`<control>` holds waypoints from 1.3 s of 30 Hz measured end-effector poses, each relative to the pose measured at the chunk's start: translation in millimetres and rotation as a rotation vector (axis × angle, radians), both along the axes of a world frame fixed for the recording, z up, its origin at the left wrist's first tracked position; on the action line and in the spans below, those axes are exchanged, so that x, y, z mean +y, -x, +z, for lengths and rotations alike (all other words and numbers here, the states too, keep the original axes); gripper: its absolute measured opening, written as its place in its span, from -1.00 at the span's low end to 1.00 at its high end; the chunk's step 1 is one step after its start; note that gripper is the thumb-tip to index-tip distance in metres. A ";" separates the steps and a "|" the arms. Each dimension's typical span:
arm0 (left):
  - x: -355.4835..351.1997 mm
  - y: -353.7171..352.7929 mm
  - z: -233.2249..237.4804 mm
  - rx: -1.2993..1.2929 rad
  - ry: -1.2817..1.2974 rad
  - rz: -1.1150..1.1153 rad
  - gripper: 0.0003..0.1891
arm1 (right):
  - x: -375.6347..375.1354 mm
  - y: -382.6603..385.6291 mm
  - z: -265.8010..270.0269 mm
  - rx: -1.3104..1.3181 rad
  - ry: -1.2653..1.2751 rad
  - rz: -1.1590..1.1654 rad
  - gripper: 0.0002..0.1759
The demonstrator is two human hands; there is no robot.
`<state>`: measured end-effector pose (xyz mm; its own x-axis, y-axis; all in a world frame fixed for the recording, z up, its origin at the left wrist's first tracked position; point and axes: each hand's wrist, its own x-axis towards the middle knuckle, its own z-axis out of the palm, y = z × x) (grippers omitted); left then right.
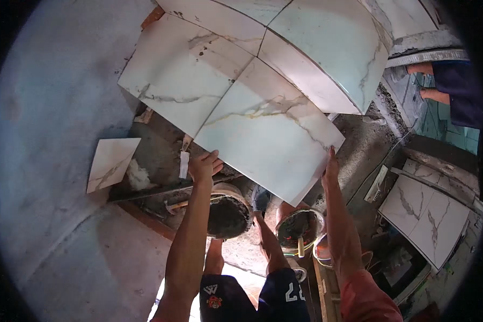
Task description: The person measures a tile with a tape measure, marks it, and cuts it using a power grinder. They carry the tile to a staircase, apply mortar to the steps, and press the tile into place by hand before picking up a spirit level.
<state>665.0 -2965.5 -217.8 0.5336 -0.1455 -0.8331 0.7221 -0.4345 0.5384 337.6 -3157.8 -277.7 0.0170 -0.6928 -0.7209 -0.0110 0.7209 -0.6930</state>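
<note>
A large white marble-patterned tile [268,129] lies tilted in front of me, its left edge against a neighbouring tile [177,70]. My left hand [203,166] grips its near left corner, with some fingers at the underside. On the tile's right edge, my right hand [331,167] is closed, the fingertips near the corner and the rest of the grip partly hidden. Behind it rises a narrow upright tile strip [306,70], with another glossy tile [333,37] above that.
Below stand a bucket of dark mortar [228,216] and a second bucket [300,228] with a tool handle. A hammer [177,205] and a small cut tile [112,163] are at left. More tiles [424,214] lie at right. Another person's arm [434,95] shows at upper right.
</note>
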 end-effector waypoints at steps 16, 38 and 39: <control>-4.5 -0.3 4.5 -0.028 0.002 0.002 -0.65 | -11.0 -10.5 23.6 0.178 -0.044 -0.053 -0.29; 1.2 14.6 -10.5 -0.088 0.056 0.102 -0.64 | -2.3 -35.5 24.9 0.106 0.160 -0.192 -0.29; 0.7 15.4 -9.5 -0.090 0.048 0.106 -0.63 | -2.3 -30.7 19.5 0.107 0.159 -0.189 -0.29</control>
<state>649.6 -2964.8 -227.3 0.6203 -0.1228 -0.7747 0.7104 -0.3306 0.6213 368.3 -3160.1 -258.2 -0.1938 -0.7814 -0.5932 0.0342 0.5989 -0.8001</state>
